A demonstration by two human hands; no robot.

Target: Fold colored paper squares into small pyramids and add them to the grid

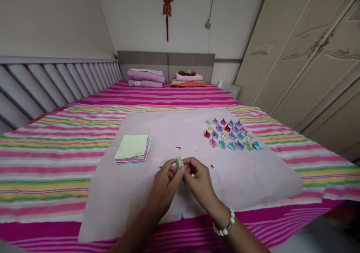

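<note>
Left hand [168, 175] and right hand [198, 173] meet around a pale green folded paper [179, 162], which I see over the pale sheet [157, 123], inward from the middle of its near edge. The narrow tip of this paper points toward the far edge, and its long axis follows the same direction, leaning slightly left. Both hands are almost closed, with thumbs and bent fingers pinching the paper from two sides. One paper stack [132, 147] lies by the left edge; small folded pieces [232, 136] sit toward the far right corner.
</note>
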